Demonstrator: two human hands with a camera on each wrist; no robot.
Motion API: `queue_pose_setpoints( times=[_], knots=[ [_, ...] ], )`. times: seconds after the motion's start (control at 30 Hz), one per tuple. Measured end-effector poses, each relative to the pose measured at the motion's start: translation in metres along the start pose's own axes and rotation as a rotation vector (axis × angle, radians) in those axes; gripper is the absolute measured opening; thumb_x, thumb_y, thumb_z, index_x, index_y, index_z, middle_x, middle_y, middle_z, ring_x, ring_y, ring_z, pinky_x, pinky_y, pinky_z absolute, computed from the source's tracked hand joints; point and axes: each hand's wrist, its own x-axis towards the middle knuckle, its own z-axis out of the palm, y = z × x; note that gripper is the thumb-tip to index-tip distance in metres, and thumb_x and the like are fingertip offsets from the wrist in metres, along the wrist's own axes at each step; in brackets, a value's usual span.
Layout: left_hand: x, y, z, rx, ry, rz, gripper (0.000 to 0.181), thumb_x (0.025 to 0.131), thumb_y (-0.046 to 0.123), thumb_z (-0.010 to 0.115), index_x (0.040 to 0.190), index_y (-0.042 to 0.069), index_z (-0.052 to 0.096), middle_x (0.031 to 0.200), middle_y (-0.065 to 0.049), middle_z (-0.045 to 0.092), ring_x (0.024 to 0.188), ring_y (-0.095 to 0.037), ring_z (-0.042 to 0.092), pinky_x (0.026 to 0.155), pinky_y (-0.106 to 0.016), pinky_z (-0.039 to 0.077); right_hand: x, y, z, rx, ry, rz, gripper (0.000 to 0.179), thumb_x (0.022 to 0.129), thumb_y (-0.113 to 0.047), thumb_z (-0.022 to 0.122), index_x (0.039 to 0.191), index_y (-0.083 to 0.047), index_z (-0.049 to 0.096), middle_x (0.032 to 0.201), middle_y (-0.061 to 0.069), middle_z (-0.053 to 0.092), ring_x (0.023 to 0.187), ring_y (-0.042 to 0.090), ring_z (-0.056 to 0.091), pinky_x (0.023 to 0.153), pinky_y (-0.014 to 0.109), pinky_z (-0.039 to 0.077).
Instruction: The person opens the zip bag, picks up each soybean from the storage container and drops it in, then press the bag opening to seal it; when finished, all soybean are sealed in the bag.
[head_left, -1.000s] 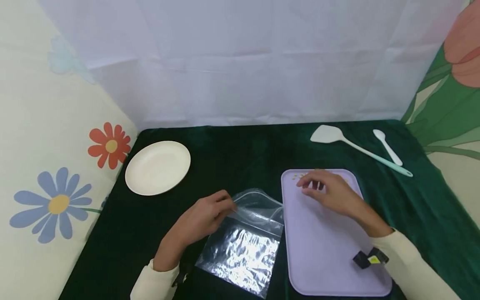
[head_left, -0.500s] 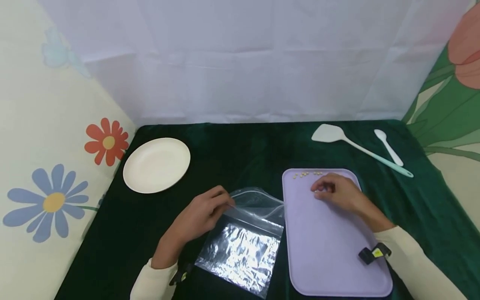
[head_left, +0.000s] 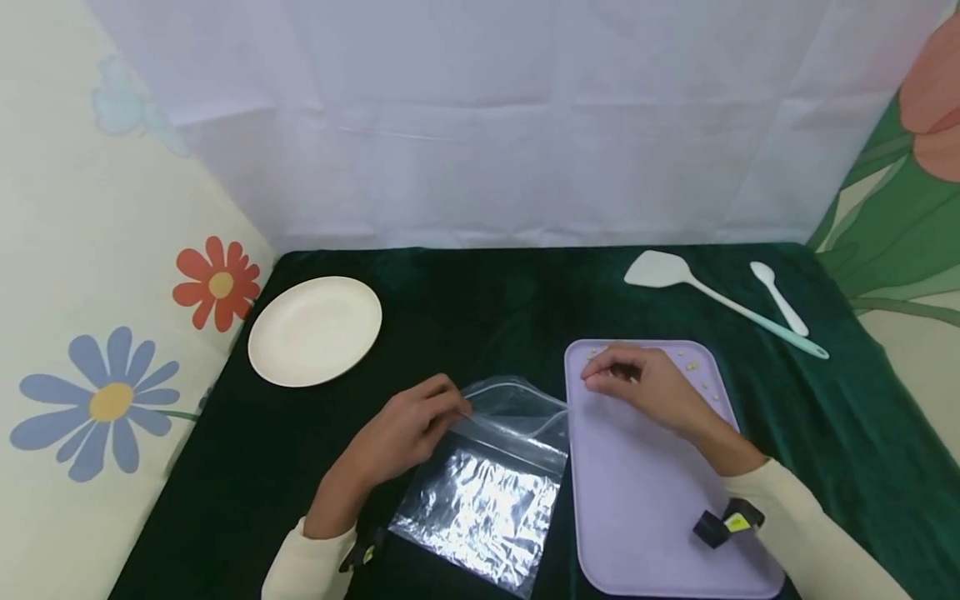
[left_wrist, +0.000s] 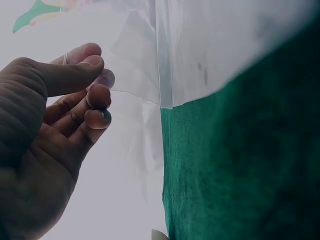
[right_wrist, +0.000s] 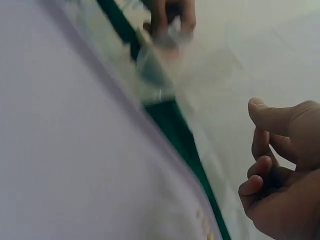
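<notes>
My left hand (head_left: 408, 425) pinches the upper left edge of a clear zip-lock bag (head_left: 487, 508) between thumb and fingers. The bag lies flat, and its mouth gapes a little beside the lilac tray (head_left: 645, 500). In the left wrist view the clear plastic (left_wrist: 135, 60) stretches away from the fingertips. My right hand (head_left: 648, 387) is above the tray's upper left part, with thumb and index fingertips together as if on a small yellow grain, mostly hidden there. More small yellow grains (head_left: 692, 366) lie along the tray's far end, partly behind this hand.
A white oval plate (head_left: 315, 332) stands at the back left of the dark green cloth (head_left: 465, 317). At the back right lie a white spatula (head_left: 660, 268) with a mint handle end and a small white spoon (head_left: 780, 298).
My right hand first drew back with its fingertips low over the tray, then moved left toward the bag. My left hand keeps its hold on the bag's edge.
</notes>
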Motion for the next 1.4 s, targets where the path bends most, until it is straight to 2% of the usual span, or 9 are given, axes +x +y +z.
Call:
queue_pose_setpoints(
  times=[0.13, 0.3, 0.5, 0.63, 0.8, 0.9, 1.07, 1.23, 1.4],
  knots=[
    [0.0, 0.001, 0.0, -0.008, -0.009, -0.016, 0.024, 0.092, -0.003, 0.069, 0.106, 0.017, 0.071, 0.107, 0.01, 0.057, 0.088, -0.004, 0.055, 0.078, -0.024, 0.054, 0.009, -0.027, 0.019, 0.115, -0.075, -0.067, 0.011, 0.093, -0.021, 0.074, 0.103, -0.026, 0.076, 0.092, -0.002, 0.062, 0.083, 0.021, 0.053, 0.068, 0.027, 0.044],
    [0.0, 0.001, -0.001, -0.011, -0.021, -0.027, 0.022, 0.093, -0.001, 0.068, 0.106, 0.018, 0.071, 0.107, 0.01, 0.056, 0.088, -0.004, 0.055, 0.078, -0.025, 0.054, 0.018, -0.038, 0.037, 0.142, -0.147, -0.091, 0.017, 0.094, -0.02, 0.072, 0.109, -0.027, 0.076, 0.091, -0.002, 0.062, 0.08, 0.02, 0.051, 0.067, 0.028, 0.041],
    [0.0, 0.001, 0.0, -0.024, -0.017, -0.019, 0.023, 0.092, -0.001, 0.07, 0.105, 0.017, 0.071, 0.108, 0.011, 0.056, 0.09, -0.003, 0.056, 0.079, -0.025, 0.054, 0.015, -0.036, 0.025, 0.139, -0.057, -0.088, 0.018, 0.099, -0.022, 0.067, 0.115, -0.024, 0.074, 0.1, -0.003, 0.065, 0.084, 0.02, 0.053, 0.068, 0.028, 0.043],
    [0.001, 0.001, 0.001, -0.023, -0.008, -0.009, 0.024, 0.091, -0.003, 0.071, 0.104, 0.017, 0.071, 0.108, 0.01, 0.056, 0.089, -0.003, 0.056, 0.078, -0.024, 0.054, 0.009, -0.025, -0.005, -0.025, 0.1, -0.073, 0.012, 0.098, -0.027, 0.067, 0.108, -0.023, 0.074, 0.101, -0.007, 0.066, 0.085, 0.017, 0.055, 0.068, 0.028, 0.045],
    [0.001, 0.001, 0.0, -0.017, -0.002, -0.014, 0.025, 0.091, -0.003, 0.071, 0.104, 0.019, 0.071, 0.107, 0.011, 0.056, 0.088, -0.002, 0.056, 0.077, -0.023, 0.054, -0.003, 0.002, -0.051, -0.387, 0.206, -0.049, 0.011, 0.096, -0.025, 0.07, 0.104, -0.02, 0.076, 0.092, -0.006, 0.063, 0.082, 0.015, 0.051, 0.064, 0.031, 0.043],
    [0.0, 0.001, -0.001, -0.013, 0.001, -0.013, 0.026, 0.09, -0.003, 0.071, 0.104, 0.019, 0.071, 0.107, 0.011, 0.056, 0.088, -0.002, 0.056, 0.078, -0.023, 0.054, -0.016, 0.018, -0.079, -0.516, 0.195, 0.01, 0.009, 0.095, -0.018, 0.072, 0.102, -0.015, 0.077, 0.091, -0.001, 0.065, 0.079, 0.018, 0.052, 0.062, 0.033, 0.043],
    [0.001, 0.001, -0.002, -0.013, 0.001, -0.008, 0.025, 0.09, -0.003, 0.071, 0.104, 0.018, 0.071, 0.107, 0.011, 0.056, 0.089, -0.002, 0.056, 0.079, -0.023, 0.054, -0.041, 0.04, -0.109, -0.607, 0.094, 0.156, 0.007, 0.091, -0.013, 0.074, 0.097, -0.01, 0.077, 0.088, 0.003, 0.067, 0.074, 0.019, 0.051, 0.061, 0.034, 0.042],
    [0.002, -0.001, -0.002, -0.018, -0.003, -0.005, 0.024, 0.091, -0.003, 0.07, 0.105, 0.017, 0.071, 0.108, 0.011, 0.057, 0.09, -0.003, 0.056, 0.079, -0.024, 0.054, -0.056, 0.046, -0.11, -0.645, 0.011, 0.217, 0.007, 0.087, -0.011, 0.078, 0.092, -0.009, 0.075, 0.081, 0.001, 0.06, 0.072, 0.018, 0.05, 0.059, 0.033, 0.04],
    [0.0, -0.001, 0.0, -0.018, -0.002, -0.016, 0.025, 0.091, -0.003, 0.071, 0.105, 0.018, 0.071, 0.107, 0.011, 0.056, 0.089, -0.003, 0.055, 0.079, -0.024, 0.054, -0.058, 0.041, -0.097, -0.726, 0.007, 0.214, 0.008, 0.085, -0.007, 0.078, 0.09, -0.006, 0.073, 0.082, 0.006, 0.057, 0.076, 0.024, 0.051, 0.061, 0.037, 0.042]
  ],
)
